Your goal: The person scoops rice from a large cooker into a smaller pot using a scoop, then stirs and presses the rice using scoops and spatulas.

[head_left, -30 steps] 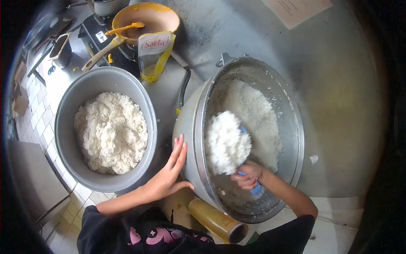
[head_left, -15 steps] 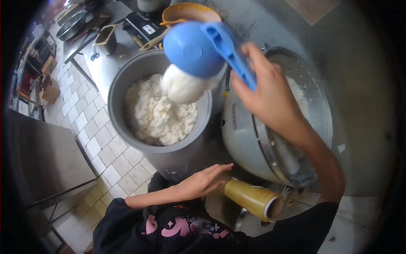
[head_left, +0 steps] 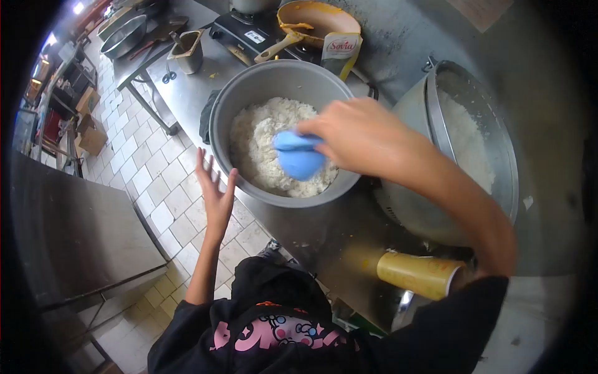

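Observation:
My right hand (head_left: 358, 137) grips the handle of a blue scoop (head_left: 302, 163), which is blurred and low over the white rice (head_left: 265, 134). That rice lies heaped inside a round grey pot (head_left: 227, 103). Fingers spread, my left hand (head_left: 215, 193) is at the pot's lower left rim; whether it touches the rim I cannot tell. To the right, a large rice cooker (head_left: 408, 212) stands with its lid raised and more white rice (head_left: 467, 134) inside. My right forearm passes in front of part of the cooker.
A yellow roll (head_left: 414, 273) lies near the counter's front edge. Behind the pot are an orange-smeared pan (head_left: 321, 19), a Sovia packet (head_left: 341, 50) and a black portable stove (head_left: 246, 31). A metal container (head_left: 189, 56) and blue scissors (head_left: 169, 77) sit at left. Tiled floor (head_left: 149, 187) lies beyond the counter.
The scoop has come down from above the pot to the rice in it, with its load no longer visible. My left hand has moved left and up to the pot's rim, fingers spreading.

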Tool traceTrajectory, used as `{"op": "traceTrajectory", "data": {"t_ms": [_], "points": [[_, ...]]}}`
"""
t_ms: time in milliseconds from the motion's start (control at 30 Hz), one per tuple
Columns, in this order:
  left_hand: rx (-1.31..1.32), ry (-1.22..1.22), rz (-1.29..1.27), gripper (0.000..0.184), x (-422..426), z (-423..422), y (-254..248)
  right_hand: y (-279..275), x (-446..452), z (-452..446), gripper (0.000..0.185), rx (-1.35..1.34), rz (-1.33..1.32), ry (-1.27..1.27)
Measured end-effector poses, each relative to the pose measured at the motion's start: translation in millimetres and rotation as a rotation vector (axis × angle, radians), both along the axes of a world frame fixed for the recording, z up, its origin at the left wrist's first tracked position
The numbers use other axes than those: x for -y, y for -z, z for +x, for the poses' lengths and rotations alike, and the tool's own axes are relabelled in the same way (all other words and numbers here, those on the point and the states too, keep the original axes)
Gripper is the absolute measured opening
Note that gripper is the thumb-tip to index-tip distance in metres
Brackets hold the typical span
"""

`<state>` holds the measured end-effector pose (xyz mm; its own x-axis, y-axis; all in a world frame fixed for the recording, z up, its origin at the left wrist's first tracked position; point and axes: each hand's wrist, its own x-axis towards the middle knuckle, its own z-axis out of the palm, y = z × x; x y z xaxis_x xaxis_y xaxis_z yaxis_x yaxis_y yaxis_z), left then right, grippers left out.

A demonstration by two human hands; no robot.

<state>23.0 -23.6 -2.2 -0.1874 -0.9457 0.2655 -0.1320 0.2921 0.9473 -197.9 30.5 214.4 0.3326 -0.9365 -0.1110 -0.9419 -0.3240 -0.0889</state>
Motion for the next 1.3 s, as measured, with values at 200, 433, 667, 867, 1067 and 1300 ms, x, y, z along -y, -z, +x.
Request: {"op": "traceTrajectory", "data": {"t_ms": [200, 433, 667, 867, 1067, 1300], "points": [[-0.023, 0.143, 0.123, 0.063, 6.6, -7.5, 19.6, 155.3, 24.7, 14.2, 0.04, 0.091, -0.24, 0.078], [0.098, 0.081, -0.027, 0.06, 6.2, -5.2, 20.5, 126.7, -30.6, -4.7, 0.041, -0.055, 0.037, 0.538], [-0.002, 0.14, 0.075, 0.052, 12.6, 19.2, 37.8, 125.3, -90.4, 46.4, 0.044, 0.424, -0.485, 0.898], [0.113, 0.25, -0.604, 0.037, -42.4, -17.1, -35.3, 71.1, -292.4, 69.3, 0.042, 0.882, -0.516, 0.661], [-0.146, 0.546, -0.765, 0.022, -85.4, -83.8, -39.6, 106.2, -472.4, 43.0, 0.026, 0.761, -0.99, 1.838], [-0.297, 0.591, -0.638, 0.022, -135.1, -154.6, -58.1, 282.2, -586.3, -52.3, 0.045, -0.199, -0.892, 2.077]]}}
